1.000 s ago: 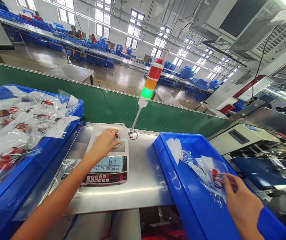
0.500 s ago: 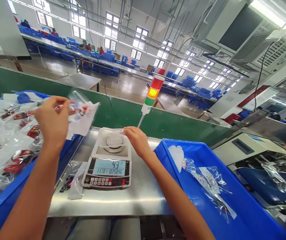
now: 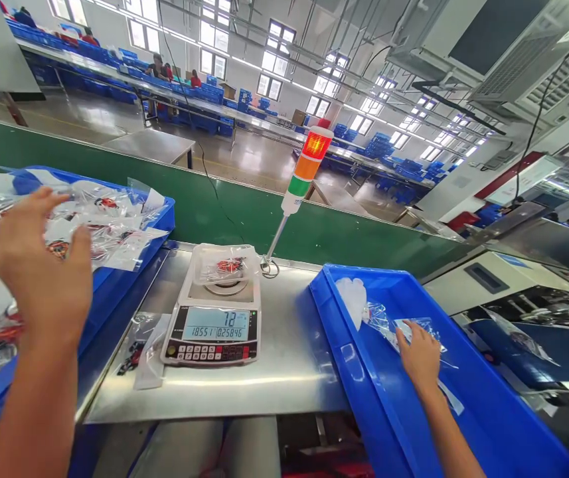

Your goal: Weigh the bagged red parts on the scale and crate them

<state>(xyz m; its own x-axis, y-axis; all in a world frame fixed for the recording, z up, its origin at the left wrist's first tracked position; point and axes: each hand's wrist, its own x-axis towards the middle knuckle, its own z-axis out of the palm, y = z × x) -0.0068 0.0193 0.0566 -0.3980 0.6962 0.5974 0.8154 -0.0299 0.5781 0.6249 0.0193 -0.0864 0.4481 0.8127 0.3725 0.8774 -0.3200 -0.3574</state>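
Note:
My left hand [image 3: 45,265] is over the left blue bin, its thumb and fingers apart and nothing between them. Clear bags with red parts and white cards [image 3: 109,249] lie heaped beneath it. On the scale [image 3: 214,335] sits a clear plastic tray [image 3: 204,269] holding a bag of red and dark parts [image 3: 230,265]; the display reads 72. My right hand [image 3: 419,352] reaches into the right blue bin [image 3: 378,405], fingers stretched out at a clear bag [image 3: 408,325]. Whether the fingertips touch that bag I cannot make out.
A signal tower [image 3: 304,169] stands behind the scale, its red section lit. Left of the scale lies another bag of dark and red parts [image 3: 132,355] with a white card. A green partition [image 3: 244,212] runs along the back. Machinery [image 3: 508,279] stands at the right.
The bag from my left hand appears released, and that hand has moved left. My right hand has left the tray for the right bin. A bag now lies in the tray; the reading rose from 43.

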